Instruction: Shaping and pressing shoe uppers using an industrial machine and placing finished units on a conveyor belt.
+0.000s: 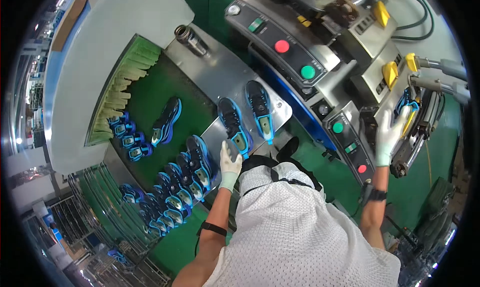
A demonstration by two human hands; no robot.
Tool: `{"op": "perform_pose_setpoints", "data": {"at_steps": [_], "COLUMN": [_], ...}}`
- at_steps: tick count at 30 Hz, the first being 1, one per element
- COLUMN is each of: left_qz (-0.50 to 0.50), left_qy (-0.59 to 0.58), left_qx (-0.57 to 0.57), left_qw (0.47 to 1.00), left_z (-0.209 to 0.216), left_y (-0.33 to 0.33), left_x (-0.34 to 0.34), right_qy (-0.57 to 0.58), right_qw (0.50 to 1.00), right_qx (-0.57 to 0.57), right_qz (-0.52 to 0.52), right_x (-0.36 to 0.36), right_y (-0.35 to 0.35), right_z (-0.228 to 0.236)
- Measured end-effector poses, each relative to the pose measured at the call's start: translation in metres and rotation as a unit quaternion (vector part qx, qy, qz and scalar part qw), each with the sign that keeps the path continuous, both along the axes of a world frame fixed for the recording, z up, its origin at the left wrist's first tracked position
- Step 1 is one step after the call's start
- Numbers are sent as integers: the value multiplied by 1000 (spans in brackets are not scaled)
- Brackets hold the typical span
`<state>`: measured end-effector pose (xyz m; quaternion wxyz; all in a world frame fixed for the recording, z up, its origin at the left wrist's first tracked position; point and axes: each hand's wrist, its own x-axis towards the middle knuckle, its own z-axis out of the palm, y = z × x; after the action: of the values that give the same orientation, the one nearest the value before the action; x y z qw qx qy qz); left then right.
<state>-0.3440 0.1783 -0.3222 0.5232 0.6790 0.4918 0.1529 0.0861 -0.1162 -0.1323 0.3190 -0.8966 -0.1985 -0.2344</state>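
My left hand (230, 164), in a white glove, is beside the near end of a black and blue sneaker (232, 122) on the metal table. Its fingers are extended and apart, close to the shoe; whether they touch it I cannot tell. A second matching sneaker (259, 109) lies to the right of that one. At the machine on the right, my gloved right hand (391, 134) is open with fingers spread, next to a blue and black shoe (407, 101) set among the clamps. That shoe is partly hidden by machine parts and my fingers.
Several more sneakers (177, 184) stand in a row left of my left hand. One sneaker (167, 121) lies on the green conveyor belt (187, 94) before a curtained tunnel (117, 87). A metal canister (191, 39) lies on the table. Control panels (282, 42) with red and green buttons front the machine.
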Motion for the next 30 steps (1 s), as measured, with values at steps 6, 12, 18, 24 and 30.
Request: {"op": "perform_pose_setpoints", "data": {"at_steps": [6, 12, 18, 24, 30], "left_qz": [-189, -453, -465, -161, -138], "left_qy": [19, -35, -65, -1, -60], "left_qx": [183, 79, -2, 80, -28], "left_qw": [965, 887, 883, 984, 988], "left_z": [45, 37, 29, -4, -68], "left_y": [81, 178, 193, 83, 98], "left_x": [59, 66, 59, 26, 33], "right_qy": [38, 314, 302, 319, 511], "right_qw": [865, 854, 913, 934, 852], "right_qx": [-483, -311, -188, -145, 89], "right_qz": [133, 276, 199, 74, 68], "right_x": [-97, -143, -197, -217, -240], "right_y": [54, 149, 255, 277, 250], "right_z": [-117, -91, -195, -212, -186]}}
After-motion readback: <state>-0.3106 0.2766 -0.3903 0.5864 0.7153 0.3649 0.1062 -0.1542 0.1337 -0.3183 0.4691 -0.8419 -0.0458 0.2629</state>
